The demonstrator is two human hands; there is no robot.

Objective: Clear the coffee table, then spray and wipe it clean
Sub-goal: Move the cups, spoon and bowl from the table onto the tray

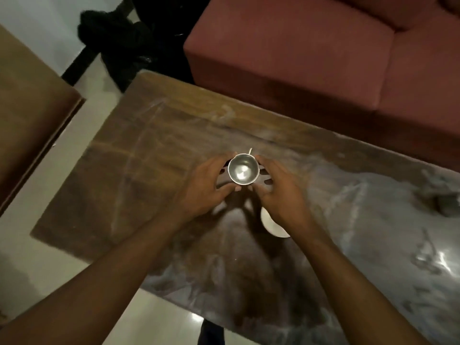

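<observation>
A shiny steel cup (243,168) stands upright near the middle of the dark glossy coffee table (154,135), with a thin spoon handle (250,151) poking out behind its rim. My left hand (206,188) curls around the cup's left side, thumb at the near rim. My right hand (278,190) curls around its right side. Under my right wrist a white round dish (270,226) lies on the table, partly hidden.
A red sofa (323,58) runs along the table's far side. A brown wooden surface (27,108) lies to the left across a strip of pale floor. Dark bundled cloth (119,38) sits on a chair beyond the table's far left corner. Streaks and smears mark the tabletop.
</observation>
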